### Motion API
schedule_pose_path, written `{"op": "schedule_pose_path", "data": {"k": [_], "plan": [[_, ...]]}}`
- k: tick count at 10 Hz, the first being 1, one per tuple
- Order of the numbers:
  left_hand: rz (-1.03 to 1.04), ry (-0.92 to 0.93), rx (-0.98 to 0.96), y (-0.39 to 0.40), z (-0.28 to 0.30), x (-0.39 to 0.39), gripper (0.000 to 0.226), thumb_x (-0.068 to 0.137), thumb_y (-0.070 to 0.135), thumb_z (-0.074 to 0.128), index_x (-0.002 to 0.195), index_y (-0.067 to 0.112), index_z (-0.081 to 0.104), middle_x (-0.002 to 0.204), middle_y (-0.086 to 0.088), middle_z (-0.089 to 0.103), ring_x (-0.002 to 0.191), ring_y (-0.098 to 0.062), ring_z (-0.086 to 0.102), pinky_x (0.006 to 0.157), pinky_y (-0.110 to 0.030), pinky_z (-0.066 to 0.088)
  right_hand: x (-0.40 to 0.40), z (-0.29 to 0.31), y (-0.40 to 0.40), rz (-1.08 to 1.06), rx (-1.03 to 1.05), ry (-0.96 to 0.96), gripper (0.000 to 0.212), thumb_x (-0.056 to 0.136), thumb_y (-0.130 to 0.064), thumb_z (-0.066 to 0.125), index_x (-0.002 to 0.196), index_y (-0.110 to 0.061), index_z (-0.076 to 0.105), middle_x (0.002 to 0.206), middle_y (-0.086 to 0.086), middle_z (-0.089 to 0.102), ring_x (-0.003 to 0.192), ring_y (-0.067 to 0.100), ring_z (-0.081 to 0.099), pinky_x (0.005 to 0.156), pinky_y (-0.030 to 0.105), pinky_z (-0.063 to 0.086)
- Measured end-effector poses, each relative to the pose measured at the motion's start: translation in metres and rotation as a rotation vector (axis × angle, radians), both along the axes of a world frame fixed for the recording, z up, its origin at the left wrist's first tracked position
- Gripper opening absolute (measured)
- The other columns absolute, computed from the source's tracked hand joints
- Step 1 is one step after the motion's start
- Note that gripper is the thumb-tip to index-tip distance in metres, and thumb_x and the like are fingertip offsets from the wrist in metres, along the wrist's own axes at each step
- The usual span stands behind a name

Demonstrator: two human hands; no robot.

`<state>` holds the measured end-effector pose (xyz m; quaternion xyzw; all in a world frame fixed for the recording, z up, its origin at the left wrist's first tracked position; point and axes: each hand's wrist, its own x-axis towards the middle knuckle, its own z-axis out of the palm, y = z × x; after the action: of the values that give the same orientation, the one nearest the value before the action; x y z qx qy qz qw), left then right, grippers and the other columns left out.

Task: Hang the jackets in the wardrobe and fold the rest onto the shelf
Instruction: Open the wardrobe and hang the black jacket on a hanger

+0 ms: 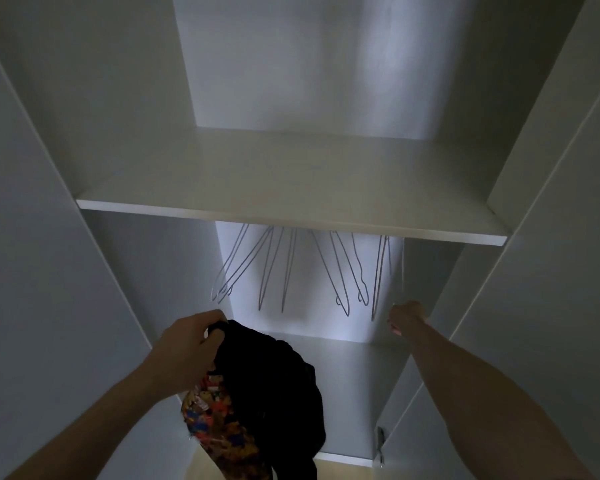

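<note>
- A dim view from the person's head into an open white wardrobe (551,237), with both bare forearms reaching in from below.
- The left hand (187,344) is raised at lower centre-left, fingers curled over and clamped on the top edge of a black jacket (274,386).
- The jacket hangs straight down from those fingers, bunched and loose; its lining or a second layer, printed in orange, yellow, red and blue (215,414), shows just below the left palm.
- The right hand (404,318) is stretched further in, to the right of the jacket and well apart from it. Its fingers curl around the lowest tip of a thin wire hanger (378,282), or at least touch it; how firm the grip is cannot be told, since the fingers face away.
- Above both sets of fingers, a row of bare wire hangers (284,268) fans downward from under a white shelf (291,188); the rail holding them is hidden by the shelf's front edge.
- The shelf lies well above the fingertips, spanning the full width between the side panels.
- Below and beyond the fingers is the pale floor panel of the hanging compartment (354,375), partly covered from view by the hanging jacket.
- A metal door hinge (381,445) sits low on the right, beneath the right forearm.
</note>
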<state>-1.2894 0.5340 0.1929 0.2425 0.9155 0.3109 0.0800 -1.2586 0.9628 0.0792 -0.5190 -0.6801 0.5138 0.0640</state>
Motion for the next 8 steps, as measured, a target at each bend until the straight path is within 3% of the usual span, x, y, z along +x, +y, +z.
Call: {"op": "schedule_pose_path", "data": {"k": [1, 2, 3, 4, 5, 7, 8], "plan": [[-0.016, -0.029, -0.017, 0.004, -0.001, 0.002, 0.027, 0.102, 0.013, 0.047, 0.083, 0.02, 0.063, 0.067, -0.002, 0.069, 0.06, -0.019, 0.066, 0.063, -0.034, 0.05, -0.004, 0.012, -0.011, 0.159, 0.154, -0.112, 0.032, 0.108, -0.013, 0.051, 0.138, -0.006, 0.06, 0.134, 0.01, 0.067, 0.113, 0.023, 0.067, 0.091, 0.03, 0.055], [-0.013, -0.115, 0.022, 0.008, -0.005, 0.003, 0.027, 0.103, 0.011, 0.045, 0.082, 0.016, 0.062, 0.065, -0.005, 0.069, 0.056, -0.016, 0.07, 0.058, -0.031, 0.05, -0.004, 0.007, -0.015, -0.058, 0.127, 0.089, 0.03, 0.108, -0.019, 0.048, 0.128, -0.009, 0.068, 0.109, 0.016, 0.072, 0.092, 0.033, 0.07, 0.081, 0.04, 0.056], [-0.001, -0.191, 0.048, 0.011, -0.009, 0.001, 0.027, 0.104, 0.01, 0.042, 0.083, 0.008, 0.06, 0.071, -0.013, 0.069, 0.057, -0.022, 0.074, 0.058, -0.033, 0.053, 0.005, 0.007, -0.014, -0.091, 0.256, 0.139, 0.031, 0.105, -0.021, 0.046, 0.12, -0.015, 0.072, 0.113, 0.017, 0.073, 0.104, 0.038, 0.067, 0.082, 0.034, 0.05], [-0.015, -0.202, 0.049, 0.011, -0.015, 0.001, 0.027, 0.105, 0.01, 0.043, 0.083, 0.003, 0.059, 0.076, -0.018, 0.067, 0.06, -0.023, 0.074, 0.058, -0.035, 0.054, 0.013, 0.013, -0.018, -0.119, 0.299, 0.201, 0.029, 0.104, -0.02, 0.046, 0.111, -0.013, 0.074, 0.104, 0.016, 0.073, 0.101, 0.038, 0.068, 0.087, 0.042, 0.057], [-0.036, -0.176, 0.03, 0.009, -0.022, 0.003, 0.027, 0.104, 0.01, 0.046, 0.081, 0.002, 0.059, 0.077, -0.019, 0.066, 0.065, -0.025, 0.072, 0.066, -0.042, 0.055, 0.024, 0.014, -0.021, -0.119, 0.314, 0.229, 0.026, 0.102, -0.016, 0.047, 0.101, -0.01, 0.072, 0.092, 0.016, 0.072, 0.091, 0.038, 0.071, 0.083, 0.047, 0.06], [-0.028, -0.146, 0.051, -0.002, -0.037, 0.01, 0.034, 0.098, 0.007, 0.052, 0.065, 0.007, 0.048, 0.056, 0.0, 0.049, 0.051, -0.006, 0.045, 0.057, -0.029, 0.036, 0.062, 0.004, -0.052, -0.149, 0.328, 0.256, 0.023, 0.098, -0.013, 0.051, 0.093, -0.013, 0.074, 0.089, 0.014, 0.076, 0.08, 0.033, 0.07, 0.07, 0.037, 0.056], [-0.028, -0.15, 0.077, -0.013, -0.043, 0.012, 0.038, 0.096, 0.015, 0.057, 0.061, 0.006, 0.043, 0.053, 0.002, 0.043, 0.05, -0.008, 0.042, 0.057, -0.03, 0.034, 0.085, -0.007, -0.078, -0.147, 0.31, 0.278, 0.022, 0.097, -0.013, 0.054, 0.089, -0.013, 0.074, 0.082, 0.014, 0.074, 0.079, 0.037, 0.069, 0.07, 0.044, 0.056]]}}
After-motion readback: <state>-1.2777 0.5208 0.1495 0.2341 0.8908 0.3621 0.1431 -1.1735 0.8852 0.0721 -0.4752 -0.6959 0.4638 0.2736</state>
